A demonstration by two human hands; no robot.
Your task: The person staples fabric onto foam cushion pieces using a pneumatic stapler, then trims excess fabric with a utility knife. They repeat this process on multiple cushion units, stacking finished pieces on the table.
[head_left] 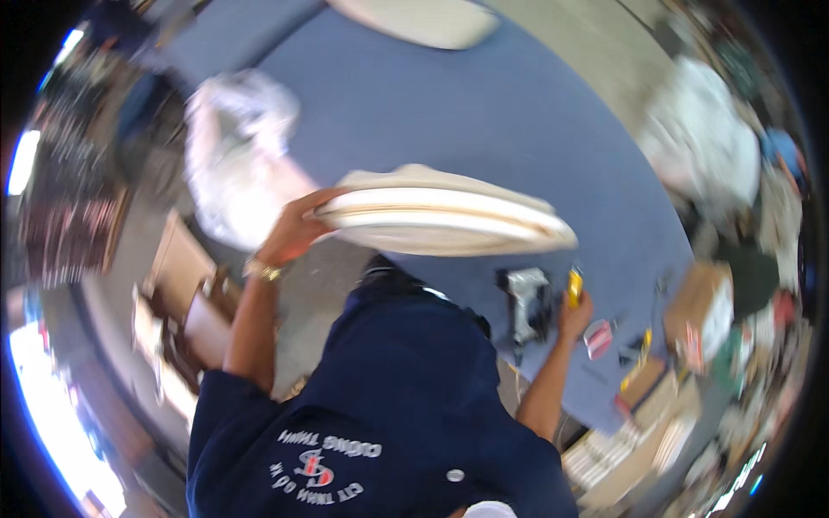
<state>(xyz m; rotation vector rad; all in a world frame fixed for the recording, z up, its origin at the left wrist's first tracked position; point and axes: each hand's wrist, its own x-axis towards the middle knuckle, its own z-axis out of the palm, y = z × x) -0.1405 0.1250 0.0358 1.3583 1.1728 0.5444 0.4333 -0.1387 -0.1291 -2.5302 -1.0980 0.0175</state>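
Note:
My left hand (pixel 298 229) grips the left end of a cream, fabric-covered padded panel (pixel 449 213). The panel is tilted edge-on over the near side of a blue-grey table (pixel 484 112), with a white layer and a thin tan line along its edge. In my right hand (pixel 576 317), closed at the table's near right, a short yellow-handled tool (pixel 575 285) points up; its exact kind is too blurred to tell. Just left of that hand, a grey and black staple gun (pixel 528 304) lies on the table.
Clear plastic wrap (pixel 237 147) is bunched at the table's left. A second cream panel (pixel 423 19) lies at the far edge. Right of my right hand are a reddish roll (pixel 598 338) and another yellow tool (pixel 637 358). Cardboard boxes (pixel 699 306) stand beyond the right edge.

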